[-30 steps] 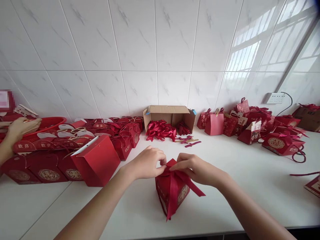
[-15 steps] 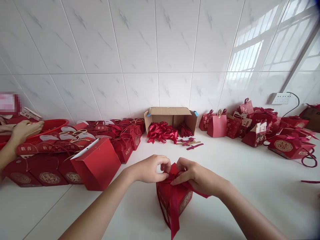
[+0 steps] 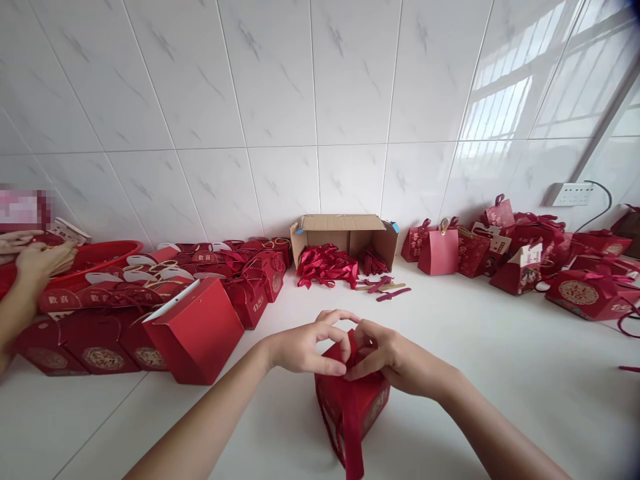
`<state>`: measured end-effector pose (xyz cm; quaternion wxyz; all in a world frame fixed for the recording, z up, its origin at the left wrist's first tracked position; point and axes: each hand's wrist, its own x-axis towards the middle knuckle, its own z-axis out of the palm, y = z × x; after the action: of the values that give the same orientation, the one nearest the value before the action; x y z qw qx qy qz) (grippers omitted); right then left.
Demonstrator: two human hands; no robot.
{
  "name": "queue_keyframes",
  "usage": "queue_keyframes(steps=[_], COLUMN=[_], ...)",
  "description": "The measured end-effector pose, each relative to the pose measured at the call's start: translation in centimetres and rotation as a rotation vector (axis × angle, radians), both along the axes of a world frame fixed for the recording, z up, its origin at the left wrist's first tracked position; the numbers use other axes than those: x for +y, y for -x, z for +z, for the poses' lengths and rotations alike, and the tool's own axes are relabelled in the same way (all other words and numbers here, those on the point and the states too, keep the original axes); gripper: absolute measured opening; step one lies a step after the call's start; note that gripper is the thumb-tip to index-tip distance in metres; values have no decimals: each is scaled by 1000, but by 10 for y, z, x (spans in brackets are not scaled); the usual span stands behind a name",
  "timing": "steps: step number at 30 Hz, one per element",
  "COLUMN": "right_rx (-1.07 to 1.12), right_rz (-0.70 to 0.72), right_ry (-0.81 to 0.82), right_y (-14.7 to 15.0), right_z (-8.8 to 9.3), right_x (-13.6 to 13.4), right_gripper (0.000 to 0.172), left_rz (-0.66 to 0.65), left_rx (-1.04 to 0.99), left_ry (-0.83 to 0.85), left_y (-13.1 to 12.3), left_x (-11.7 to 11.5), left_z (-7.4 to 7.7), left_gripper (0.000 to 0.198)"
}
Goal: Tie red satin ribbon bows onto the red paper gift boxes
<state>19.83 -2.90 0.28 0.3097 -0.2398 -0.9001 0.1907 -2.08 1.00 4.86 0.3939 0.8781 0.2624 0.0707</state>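
Note:
A small red gift box stands on the white counter right in front of me. A dark red ribbon hangs down its front face. My left hand and my right hand meet at the top of the box. Both pinch the ribbon there, thumbs and forefingers pressed together. The knot itself is hidden behind my fingers.
An open cardboard box with loose red ribbons lies against the tiled wall. Rows of red gift boxes fill the left side, and more pile up at the right. Another person's hand works over a red basin far left.
My hands have closed in tighter on the box top, and the ribbon tail that stuck out to the right now hangs straight down. The other person's hand shifted slightly left.

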Motion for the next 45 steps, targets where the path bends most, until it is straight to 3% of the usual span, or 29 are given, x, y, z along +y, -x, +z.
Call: queue_keyframes(steps=[10,17,22,32,36,40,45], right_rx=[-20,24,53,83,177,284,322], right_rz=[-19,1,4,-20,-25,-151,-237], right_ry=[38,44,55,72,39,63,135], right_y=[-3,-5,-4,-3,-4,-4,-4], right_z=[-7,-7,-7,-9,-9,-11,-13], right_x=[3,3,2,0,2,4,7], right_gripper=[41,40,38,37,31,7,10], left_rz=[115,171,279,440,440,434,431], left_rx=[-62,-211,-338,-389,-411,-435,-465], left_ry=[-136,-109,-40,23,113,192,263], left_y=[1,-4,-6,-23,-23,-22,-22], left_x=[4,1,-6,-20,-20,-19,-19], left_z=[-5,-16,-25,-31,-34,-34,-35], left_gripper=[21,25,20,22,23,22,24])
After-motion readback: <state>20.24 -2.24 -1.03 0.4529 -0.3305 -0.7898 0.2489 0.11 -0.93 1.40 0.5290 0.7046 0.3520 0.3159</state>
